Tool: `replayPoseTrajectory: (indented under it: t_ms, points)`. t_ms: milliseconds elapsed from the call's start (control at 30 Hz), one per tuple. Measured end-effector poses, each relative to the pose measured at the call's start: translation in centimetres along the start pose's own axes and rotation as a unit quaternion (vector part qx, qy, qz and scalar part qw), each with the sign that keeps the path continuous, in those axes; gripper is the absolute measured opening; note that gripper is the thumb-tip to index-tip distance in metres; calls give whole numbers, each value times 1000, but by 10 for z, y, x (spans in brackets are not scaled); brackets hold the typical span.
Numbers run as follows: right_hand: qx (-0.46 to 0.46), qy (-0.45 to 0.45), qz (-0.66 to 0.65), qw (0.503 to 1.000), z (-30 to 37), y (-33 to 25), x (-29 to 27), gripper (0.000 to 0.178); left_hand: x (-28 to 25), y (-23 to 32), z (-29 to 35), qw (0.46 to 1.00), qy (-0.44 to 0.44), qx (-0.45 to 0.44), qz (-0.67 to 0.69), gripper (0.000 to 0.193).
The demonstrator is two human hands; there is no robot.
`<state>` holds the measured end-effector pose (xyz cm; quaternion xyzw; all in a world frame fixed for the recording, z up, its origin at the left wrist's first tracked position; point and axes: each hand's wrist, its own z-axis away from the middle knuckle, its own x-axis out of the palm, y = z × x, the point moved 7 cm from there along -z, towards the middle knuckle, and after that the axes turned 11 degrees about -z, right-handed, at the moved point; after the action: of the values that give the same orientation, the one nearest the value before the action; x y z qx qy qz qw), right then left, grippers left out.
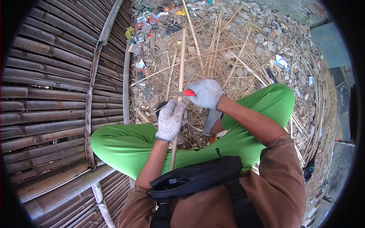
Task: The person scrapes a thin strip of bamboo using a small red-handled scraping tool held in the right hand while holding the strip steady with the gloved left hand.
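My left hand point(170, 118), in a whitish knit glove, is wrapped round a long thin bamboo strip point(183, 60). The strip runs from my lap, between my knees, and out over the ground ahead. My gloved right hand point(207, 94) grips a knife by its red handle point(189, 93). The short blade point(178, 94) points left and lies across the strip, just beyond my left fingers. How deep the edge sits in the bamboo I cannot tell.
A wall of bamboo slats point(49, 102) stands close on my left. Shavings and loose strips point(213, 53) litter the rubble ground ahead. Coloured plastic scraps point(146, 22) lie at the far left. A black waist bag point(197, 173) crosses my lap, and more strips point(321, 98) lie at right.
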<state>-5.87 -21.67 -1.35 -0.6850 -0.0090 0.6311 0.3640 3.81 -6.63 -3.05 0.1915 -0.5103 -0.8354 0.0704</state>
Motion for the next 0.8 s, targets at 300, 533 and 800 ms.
replayPoseTrajectory:
  t_ms: [300,533,800]
  points:
    - [21,77,-4,997,-8,-1,-8,23,-14,3,-6,953,100,172,-228,30]
    - [1,21,-7,1000,5,-14,10,23,-5,-4,-3,987,66,79,-127,30]
    - [3,40,-13,999,3,-12,11,23,-2,-4,-4,998,54,11,-40,28]
